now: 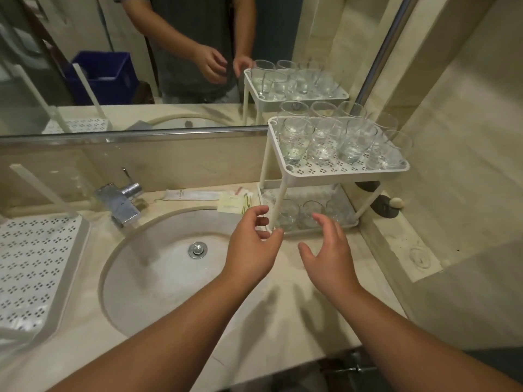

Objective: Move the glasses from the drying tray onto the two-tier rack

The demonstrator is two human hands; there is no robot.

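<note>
Hovering before the two-tier rack [338, 169], left hand [252, 247] and right hand [329, 250] have fingers apart, each grip empty. Glasses [325, 142] fill both tiers; drying tray [36, 261] lies bare. Risk: crowded glasses knocking together if jostled beside the sink [158, 261].

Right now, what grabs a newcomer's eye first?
The white perforated two-tier rack at right, its top shelf crowded with clear drinking glasses and more below. In front, the left hand and right hand hover open, holding nothing. The white perforated drying tray sits far left.
</note>
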